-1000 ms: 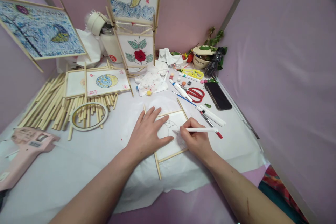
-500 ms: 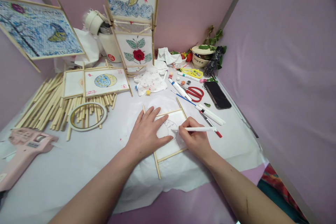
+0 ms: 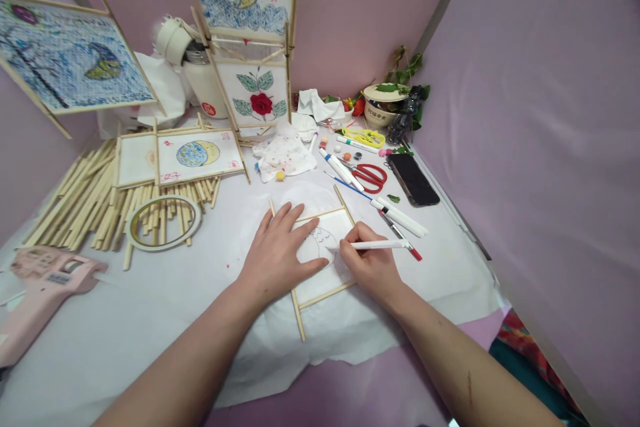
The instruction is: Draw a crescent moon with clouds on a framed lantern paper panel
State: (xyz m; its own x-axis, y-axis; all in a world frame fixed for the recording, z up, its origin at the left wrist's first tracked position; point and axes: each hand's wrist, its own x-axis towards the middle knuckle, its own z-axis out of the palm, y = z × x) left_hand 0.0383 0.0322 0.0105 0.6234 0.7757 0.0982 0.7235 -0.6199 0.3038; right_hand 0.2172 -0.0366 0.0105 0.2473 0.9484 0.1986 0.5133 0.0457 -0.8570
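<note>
My left hand [image 3: 280,250] lies flat with fingers spread across the left side of a small wooden-stick frame [image 3: 327,293] that holds white paper or cloth. Between my hands a thin round outline drawing [image 3: 323,238] with scalloped lines inside shows on the white sheet. In my right hand [image 3: 370,263] a slim white marker pen [image 3: 383,244] is pinched, its tip at the right part of the outline. The right hand rests over the frame's right side and hides part of it.
Right of the frame lie white markers [image 3: 403,216], red-handled scissors [image 3: 373,178] and a black phone [image 3: 413,179]. To the left are a tape roll [image 3: 133,230], wooden sticks [image 3: 75,207] and a pink glue gun [image 3: 47,290]. Finished framed pictures [image 3: 263,97] stand behind, near a crumpled stained tissue [image 3: 285,155].
The whole view has shifted very slightly. Both hands and the marker stay almost in the same place on the frame.
</note>
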